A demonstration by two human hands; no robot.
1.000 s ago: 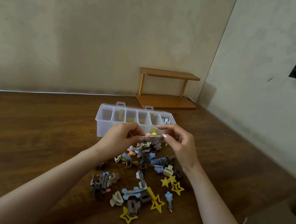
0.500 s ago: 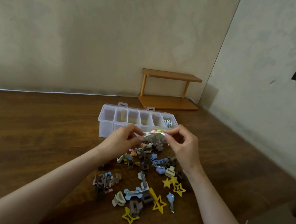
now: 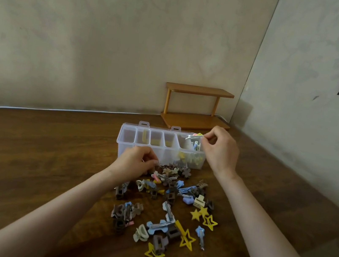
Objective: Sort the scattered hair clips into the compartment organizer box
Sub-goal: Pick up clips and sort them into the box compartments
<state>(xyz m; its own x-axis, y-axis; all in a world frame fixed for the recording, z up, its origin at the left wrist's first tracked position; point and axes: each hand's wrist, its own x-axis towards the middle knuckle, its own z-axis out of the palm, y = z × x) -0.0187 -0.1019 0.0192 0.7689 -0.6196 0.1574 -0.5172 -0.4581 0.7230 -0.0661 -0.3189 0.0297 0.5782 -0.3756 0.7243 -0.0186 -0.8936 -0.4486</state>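
Hair clips and organizer box on wooden counter, both hands at work.

Right hand [image 3: 220, 152] was raised over the right-end compartment of the clear organizer box [image 3: 130, 142], thumb and forefinger pinching a pastel clip [image 3: 195, 135] just above the rim; that compartment already held several mixed clips, and yellow pieces showed in some middle compartments. Left hand [image 3: 136, 163] lay low against the box's near wall at the far edge of the scattered clip pile [image 3: 167, 194], fingers curled; whether it gripped anything could not be told. The pile spread over the counter [image 3: 27, 150] in front of the box, with yellow star clips [image 3: 204, 217] at its right side. A small wooden shelf [image 3: 196, 108] stood behind the box in the corner.
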